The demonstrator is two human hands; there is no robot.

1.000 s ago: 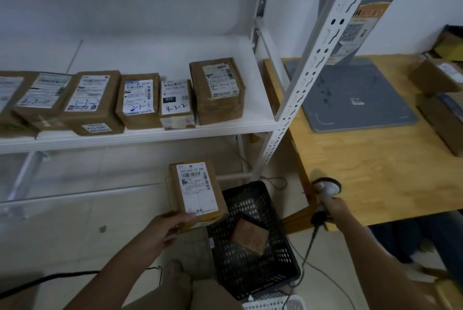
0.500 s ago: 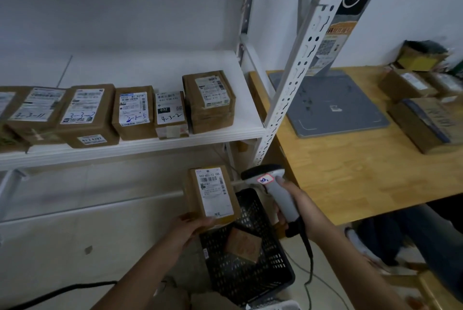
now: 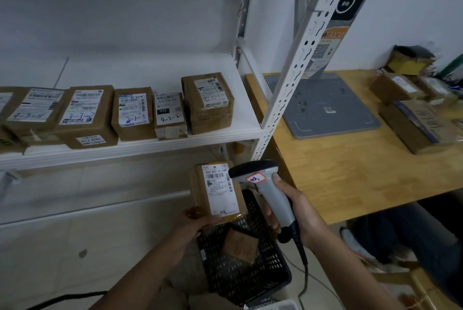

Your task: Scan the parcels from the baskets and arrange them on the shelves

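Note:
My left hand (image 3: 194, 220) grips the bottom of a brown parcel (image 3: 200, 192), its white shipping label facing up. My right hand (image 3: 292, 209) holds a grey barcode scanner (image 3: 265, 184) by the handle, its dark head close to the label's top right corner. Below both hands a black mesh basket (image 3: 273, 272) stands on the floor with one small brown parcel (image 3: 239, 244) inside. Several labelled brown parcels (image 3: 208, 101) sit in a row along the front of the white shelf (image 3: 155, 64).
The shelf's perforated white upright (image 3: 298, 64) rises just right of the scanner. A wooden table (image 3: 350, 164) to the right carries a grey flat pad (image 3: 325, 106) and several boxes (image 3: 416, 124). The scanner cable (image 3: 304, 274) hangs to the floor. A person's leg and shoe (image 3: 370, 247) are under the table.
My right hand brought the scanner from the table edge over to the parcel's label. My left hand kept the parcel above the basket, and the view tilted upward.

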